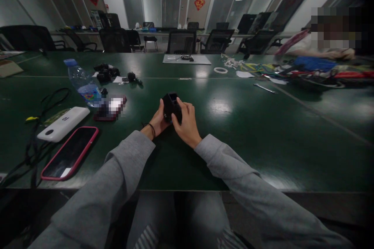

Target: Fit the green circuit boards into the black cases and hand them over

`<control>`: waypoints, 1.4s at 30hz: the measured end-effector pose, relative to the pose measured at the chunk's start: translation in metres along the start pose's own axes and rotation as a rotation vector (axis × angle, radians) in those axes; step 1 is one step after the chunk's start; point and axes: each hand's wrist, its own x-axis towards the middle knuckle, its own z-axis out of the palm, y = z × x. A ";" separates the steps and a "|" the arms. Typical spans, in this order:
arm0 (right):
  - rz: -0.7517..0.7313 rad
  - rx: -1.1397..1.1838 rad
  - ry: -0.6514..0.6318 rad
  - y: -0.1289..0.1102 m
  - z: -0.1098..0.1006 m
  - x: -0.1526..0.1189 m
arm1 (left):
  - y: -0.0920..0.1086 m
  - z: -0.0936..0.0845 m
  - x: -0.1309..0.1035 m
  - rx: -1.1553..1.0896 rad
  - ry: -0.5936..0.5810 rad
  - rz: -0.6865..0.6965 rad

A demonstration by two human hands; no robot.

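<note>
A small black boxy device (170, 104) is held just above the green table (251, 140), near the middle of the view. My left hand (160, 119) grips its left side and underside, with the thumb up along the edge. On the right side, my right hand (187, 121) wraps round it, with fingers over the top and the thumb on the near face. The device has an opening or dark window at its top. Its lower part is hidden by my fingers.
To the left lie a pink-edged phone (71, 152), a white power bank (64, 124), black cables, another phone (111, 109) and a water bottle (83, 83). Black parts (107, 74) sit behind. At the far right, a person's arm (304, 48) is beside piled cables (315, 71).
</note>
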 end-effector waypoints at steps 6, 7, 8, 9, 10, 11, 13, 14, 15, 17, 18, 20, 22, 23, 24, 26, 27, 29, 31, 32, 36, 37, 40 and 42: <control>0.014 0.017 0.172 -0.002 -0.015 0.008 | 0.007 -0.004 0.000 -0.006 0.047 -0.025; 0.030 0.007 0.186 0.000 -0.016 0.008 | 0.008 -0.005 -0.001 -0.019 0.042 -0.019; 0.042 -0.001 0.196 0.003 -0.016 0.009 | 0.009 -0.005 -0.001 -0.033 0.032 -0.013; 0.045 -0.008 0.204 0.006 -0.015 0.009 | 0.010 -0.006 -0.002 -0.047 0.018 -0.008; 0.043 -0.012 0.207 0.010 -0.014 0.009 | 0.010 -0.007 -0.002 -0.057 0.006 -0.004; 0.038 -0.012 0.205 0.013 -0.012 0.009 | 0.011 -0.008 -0.003 -0.065 -0.004 -0.003; 0.034 -0.009 0.181 0.018 -0.008 0.008 | 0.011 -0.010 -0.002 -0.073 -0.012 -0.009; 0.037 -0.007 0.157 0.020 -0.006 0.007 | 0.011 -0.011 -0.002 -0.073 -0.009 -0.013; 0.042 -0.007 0.128 0.021 -0.004 0.006 | 0.012 -0.012 -0.001 -0.070 -0.002 -0.019; 0.049 -0.011 0.064 0.024 0.001 0.004 | 0.012 -0.013 0.000 -0.057 0.012 -0.044; 0.051 -0.015 0.038 0.025 0.002 0.004 | 0.012 -0.013 0.001 -0.047 0.016 -0.058; 0.055 -0.019 0.008 0.028 0.005 0.003 | 0.012 -0.013 0.001 -0.037 0.014 -0.076; 0.058 -0.010 0.006 0.030 0.005 0.003 | 0.013 -0.013 0.001 -0.048 0.009 -0.070; 0.060 -0.002 0.009 0.031 0.005 0.003 | 0.013 -0.013 0.000 -0.059 0.012 -0.063; 0.064 0.006 0.010 0.032 0.005 0.003 | 0.013 -0.012 -0.001 -0.072 0.016 -0.056; 0.087 0.024 0.001 0.034 0.005 0.004 | 0.014 -0.012 -0.003 -0.089 0.020 -0.049; 0.106 0.037 -0.008 0.036 0.005 0.004 | 0.015 -0.011 -0.003 -0.090 0.016 -0.049; 0.147 0.078 -0.026 0.039 0.006 0.005 | 0.016 -0.012 -0.005 -0.083 -0.008 -0.048; 0.179 0.142 -0.044 0.042 0.007 0.006 | 0.016 -0.012 -0.006 -0.072 -0.029 -0.048; 0.194 0.179 -0.053 0.044 0.007 0.006 | 0.016 -0.012 -0.006 -0.068 -0.033 -0.046; 0.277 0.350 -0.066 0.045 0.004 0.009 | 0.016 -0.011 -0.007 -0.071 -0.013 -0.036; 0.308 0.381 -0.064 0.045 0.003 0.010 | 0.016 -0.010 -0.007 -0.077 -0.022 -0.030; 0.419 0.416 -0.039 0.047 -0.001 0.012 | 0.019 -0.008 -0.010 -0.099 -0.102 -0.007; 0.486 0.430 -0.013 0.051 -0.003 0.015 | 0.021 -0.008 -0.011 -0.112 -0.140 0.014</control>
